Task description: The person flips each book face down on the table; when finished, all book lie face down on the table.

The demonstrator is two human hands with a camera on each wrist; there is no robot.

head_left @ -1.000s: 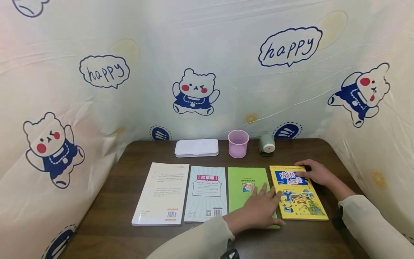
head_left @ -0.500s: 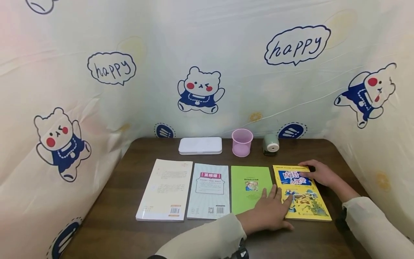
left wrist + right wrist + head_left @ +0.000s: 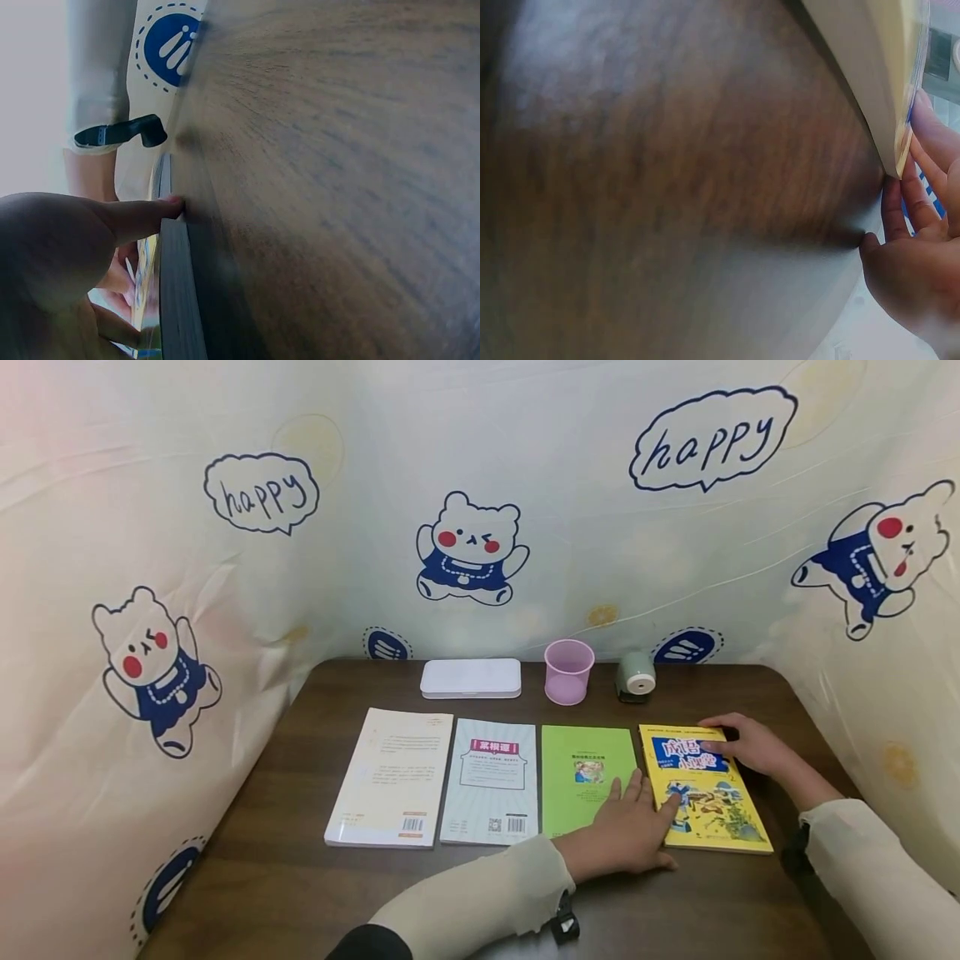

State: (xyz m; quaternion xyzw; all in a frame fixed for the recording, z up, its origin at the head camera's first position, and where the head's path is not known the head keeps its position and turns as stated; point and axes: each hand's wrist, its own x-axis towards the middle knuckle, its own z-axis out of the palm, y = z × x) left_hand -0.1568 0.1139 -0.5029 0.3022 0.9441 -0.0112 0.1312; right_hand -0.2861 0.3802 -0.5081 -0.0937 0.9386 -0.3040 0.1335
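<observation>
My left hand (image 3: pixel 626 829) lies with spread fingers across the lower right of a green book (image 3: pixel 564 752) and the left side of a yellow book (image 3: pixel 720 827). Its thumb (image 3: pixel 150 217) touches the front edge of a book in the left wrist view. My right hand (image 3: pixel 753 746) grips the far right corner of the yellow book, thumb on the cover and fingers along the back edge. In the right wrist view those fingers (image 3: pixel 917 196) meet the book's corner. Hand and sleeve hide the green book's lower part.
Left of these lie a light blue book (image 3: pixel 491 810) and a cream book (image 3: pixel 397 777), in one row. Behind stand a white case (image 3: pixel 471 679), a pink cup (image 3: pixel 567 677) and a green pencil sharpener (image 3: pixel 636 678) on the brown table (image 3: pixel 262 860). A printed curtain surrounds the table.
My left hand has shifted right, from mostly over the green book onto the yellow book's left side. The right hand keeps its place on the yellow book's corner. The head view has moved slightly.
</observation>
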